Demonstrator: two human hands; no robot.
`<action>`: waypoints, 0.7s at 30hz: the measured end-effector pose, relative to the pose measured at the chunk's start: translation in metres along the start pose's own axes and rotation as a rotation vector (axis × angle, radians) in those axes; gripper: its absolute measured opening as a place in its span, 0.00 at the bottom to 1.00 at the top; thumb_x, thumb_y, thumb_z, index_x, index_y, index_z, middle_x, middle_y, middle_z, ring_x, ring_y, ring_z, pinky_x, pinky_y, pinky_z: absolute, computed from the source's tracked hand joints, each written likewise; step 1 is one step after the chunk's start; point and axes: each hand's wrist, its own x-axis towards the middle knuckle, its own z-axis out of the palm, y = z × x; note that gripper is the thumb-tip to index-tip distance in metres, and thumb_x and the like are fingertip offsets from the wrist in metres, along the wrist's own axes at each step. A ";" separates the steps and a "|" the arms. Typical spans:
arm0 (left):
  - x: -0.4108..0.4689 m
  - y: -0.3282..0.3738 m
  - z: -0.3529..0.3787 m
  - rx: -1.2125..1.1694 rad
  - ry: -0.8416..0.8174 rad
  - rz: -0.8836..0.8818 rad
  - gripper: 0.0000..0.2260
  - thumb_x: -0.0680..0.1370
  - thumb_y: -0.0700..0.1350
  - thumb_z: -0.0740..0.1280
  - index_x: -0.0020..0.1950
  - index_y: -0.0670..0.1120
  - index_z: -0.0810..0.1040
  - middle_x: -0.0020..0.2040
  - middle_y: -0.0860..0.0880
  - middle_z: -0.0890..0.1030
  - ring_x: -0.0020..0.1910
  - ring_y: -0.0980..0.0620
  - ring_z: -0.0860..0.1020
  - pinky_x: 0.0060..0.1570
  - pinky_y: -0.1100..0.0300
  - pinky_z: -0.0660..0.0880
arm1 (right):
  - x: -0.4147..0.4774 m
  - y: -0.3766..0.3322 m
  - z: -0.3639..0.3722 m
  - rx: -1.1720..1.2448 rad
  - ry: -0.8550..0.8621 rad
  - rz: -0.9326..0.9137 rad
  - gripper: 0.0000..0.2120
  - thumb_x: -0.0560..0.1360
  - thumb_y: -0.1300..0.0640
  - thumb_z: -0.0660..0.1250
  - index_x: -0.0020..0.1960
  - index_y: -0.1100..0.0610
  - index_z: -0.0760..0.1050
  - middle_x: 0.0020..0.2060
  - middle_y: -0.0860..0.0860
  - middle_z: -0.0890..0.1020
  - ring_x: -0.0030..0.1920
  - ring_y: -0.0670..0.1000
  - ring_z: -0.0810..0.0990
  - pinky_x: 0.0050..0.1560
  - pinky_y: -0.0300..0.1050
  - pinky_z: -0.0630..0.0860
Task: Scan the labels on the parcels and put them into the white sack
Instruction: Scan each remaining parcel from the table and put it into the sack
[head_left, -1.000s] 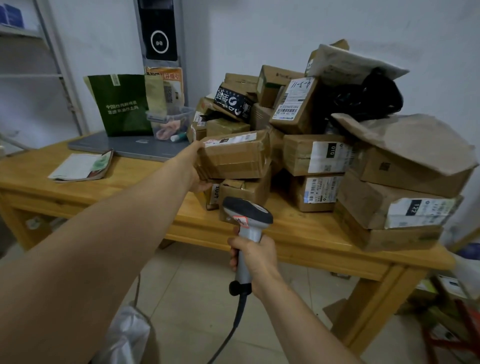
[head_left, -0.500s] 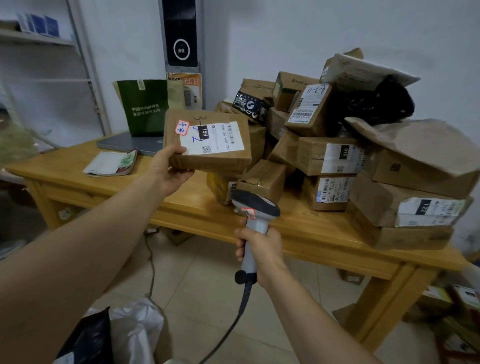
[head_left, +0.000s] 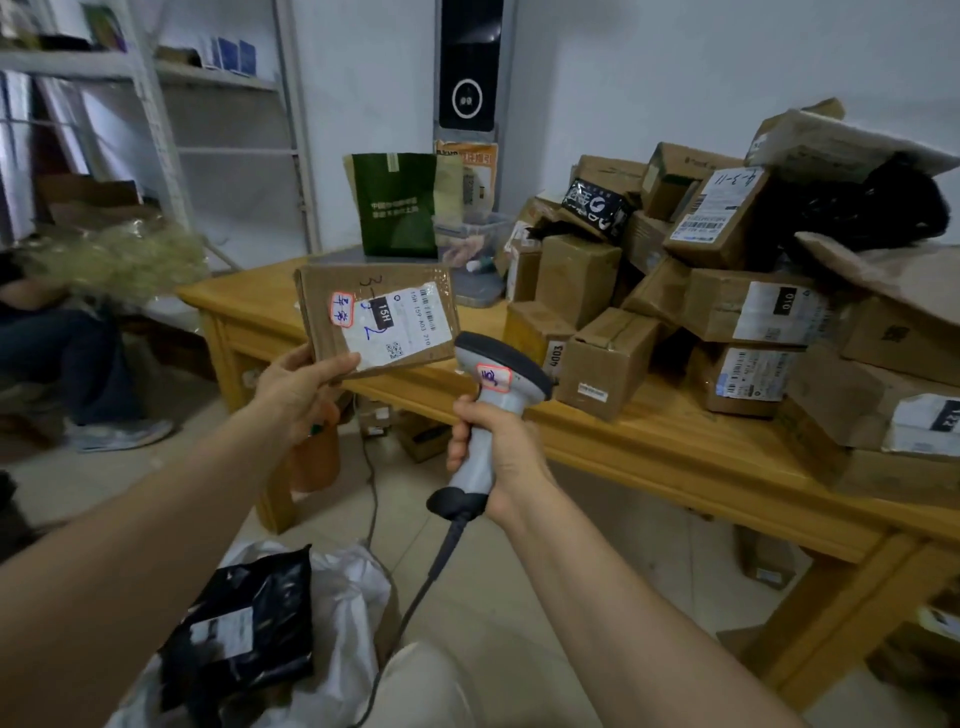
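Parcel (head_left: 332, 291) now swung left, clear of pile (head_left: 727, 291), label (head_left: 410, 332) facing camera. Left hand (head_left: 298, 387) grips its near-left corner, thumb on front. Right hand (head_left: 498, 447) clenched round scanner (head_left: 498, 369) handle, scanner head just right of parcel's near edge. White sack (head_left: 348, 597) on floor near left, black parcel (head_left: 244, 623) inside. Pile sits on table (head_left: 675, 447), right.

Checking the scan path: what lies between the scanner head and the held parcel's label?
Nothing; in the head view the stretch from scanner to label is bare air.
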 end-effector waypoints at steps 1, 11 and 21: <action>-0.002 -0.006 -0.008 0.008 0.024 0.005 0.20 0.63 0.39 0.77 0.50 0.52 0.74 0.38 0.51 0.86 0.41 0.51 0.85 0.54 0.53 0.77 | -0.001 0.004 0.005 0.018 0.001 0.024 0.05 0.72 0.67 0.68 0.39 0.60 0.75 0.26 0.54 0.74 0.21 0.49 0.70 0.24 0.37 0.69; -0.001 -0.047 -0.062 0.072 0.134 -0.035 0.24 0.68 0.35 0.76 0.63 0.41 0.75 0.56 0.44 0.82 0.54 0.47 0.81 0.58 0.52 0.77 | -0.002 0.030 0.028 0.064 -0.016 0.143 0.11 0.72 0.66 0.68 0.32 0.60 0.72 0.24 0.52 0.73 0.20 0.48 0.70 0.22 0.36 0.68; -0.003 -0.063 -0.082 0.056 0.201 -0.031 0.29 0.61 0.39 0.80 0.61 0.41 0.76 0.56 0.44 0.82 0.54 0.46 0.81 0.59 0.49 0.77 | 0.000 0.039 0.040 0.085 -0.005 0.172 0.09 0.73 0.66 0.67 0.35 0.59 0.72 0.23 0.51 0.73 0.19 0.47 0.70 0.22 0.35 0.68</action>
